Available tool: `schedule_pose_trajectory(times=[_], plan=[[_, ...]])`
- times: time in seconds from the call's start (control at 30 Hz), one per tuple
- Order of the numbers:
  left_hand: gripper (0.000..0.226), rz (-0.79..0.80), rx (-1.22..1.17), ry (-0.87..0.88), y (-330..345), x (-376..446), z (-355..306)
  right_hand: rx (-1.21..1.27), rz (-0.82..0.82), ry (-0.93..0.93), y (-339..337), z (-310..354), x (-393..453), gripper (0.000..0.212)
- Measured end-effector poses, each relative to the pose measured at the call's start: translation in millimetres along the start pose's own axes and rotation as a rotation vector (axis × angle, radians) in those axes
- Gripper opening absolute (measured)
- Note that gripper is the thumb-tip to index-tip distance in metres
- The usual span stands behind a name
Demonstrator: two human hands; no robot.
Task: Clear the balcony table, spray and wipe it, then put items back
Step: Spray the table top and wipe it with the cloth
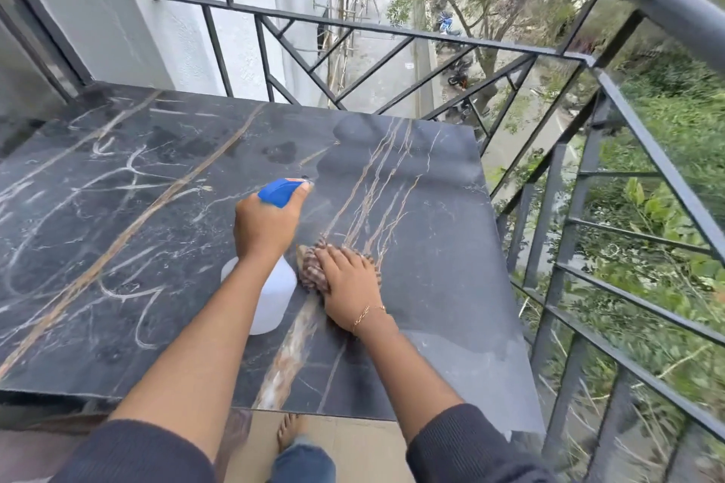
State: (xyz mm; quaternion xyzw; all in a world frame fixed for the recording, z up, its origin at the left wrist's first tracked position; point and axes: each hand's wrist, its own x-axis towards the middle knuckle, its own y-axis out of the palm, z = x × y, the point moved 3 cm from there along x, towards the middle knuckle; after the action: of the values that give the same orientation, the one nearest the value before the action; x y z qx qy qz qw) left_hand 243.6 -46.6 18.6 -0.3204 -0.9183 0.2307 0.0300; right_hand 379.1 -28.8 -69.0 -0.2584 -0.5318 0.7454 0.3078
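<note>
Dark marble table [117,208] on balcony, black railing [431,39] beyond. Near table's middle: left hand [265,223] curled round white spray bottle [274,298] with blue head, held over table. Just right of bottle: right hand [349,282], fingers straight, pressing striped cloth [310,271] flat onto table.

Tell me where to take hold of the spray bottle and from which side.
Grip the spray bottle round its narrow neck just under the blue head, coming from behind, as the left hand does, forefinger free for the trigger. The wide white body looks too broad for one hand, and the nozzle points away.
</note>
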Motion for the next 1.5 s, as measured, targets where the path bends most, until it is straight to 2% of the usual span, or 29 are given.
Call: schedule_pose_trajectory(times=[0.1, 0.2, 0.3, 0.37, 0.43, 0.53, 0.63, 0.73, 0.93, 1.13, 1.33, 1.5], plan=[[0.049, 0.017, 0.036, 0.001, 3.5, -4.3, -2.3, 0.004, -0.031, 0.11, -9.9, -51.5, -31.7, 0.055], [0.043, 0.074, 0.072, 0.041, 11.9, -14.3, -8.4, -0.001, -0.079, 0.327, -31.3, -120.5, -72.4, 0.059], [0.029, 0.162, 0.131, 0.092, 24.6, -34.2, -13.1, -0.024, -0.078, 0.57, -51.9, -175.0, -115.5, 0.062], [0.02, 0.24, 0.153, 0.113, 33.7, -53.1, -14.7, 0.05, -0.066, 0.747, -63.6, -199.2, -143.0, 0.058], [0.022, 0.322, 0.185, 0.12, 44.5, -73.4, -12.8, 0.158, -0.062, 0.876, -70.9, -215.6, -168.3, 0.055], [0.023, 0.491, 0.197, 0.085, 61.5, -109.5, -11.4, 0.275, -0.164, 0.963, -78.5, -226.8, -196.4, 0.054], [0.022, 0.692, 0.208, 0.072, 81.8, -151.1, -9.6, 0.425, -0.284, 1.002, -82.9, -224.8, -213.9, 0.045], [0.027, 0.774, 0.245, 0.078, 96.1, -180.3, -5.4, 0.498, -0.338, 0.991, -83.5, -217.0, -218.2, 0.04], [0.044, 0.752, 0.379, 0.105, 92.5, -203.8, -2.5, 0.548, -0.395, 0.971, -84.3, -201.8, -228.5, 0.041], [0.04, 0.635, 0.37, 0.084, 60.8, -193.8, 5.3, 0.502, -0.425, 0.945, -86.6, -184.9, -231.7, 0.034], [0.042, 0.478, 0.491, 0.072, 10.5, -177.4, 24.7, 0.356, -0.411, 0.929, -84.2, -160.9, -225.8, 0.048], [0.041, 0.385, 0.464, -0.015, -29.4, -153.9, 40.9, 0.257, -0.358, 0.903, -73.7, -145.5, -217.5, 0.053]])
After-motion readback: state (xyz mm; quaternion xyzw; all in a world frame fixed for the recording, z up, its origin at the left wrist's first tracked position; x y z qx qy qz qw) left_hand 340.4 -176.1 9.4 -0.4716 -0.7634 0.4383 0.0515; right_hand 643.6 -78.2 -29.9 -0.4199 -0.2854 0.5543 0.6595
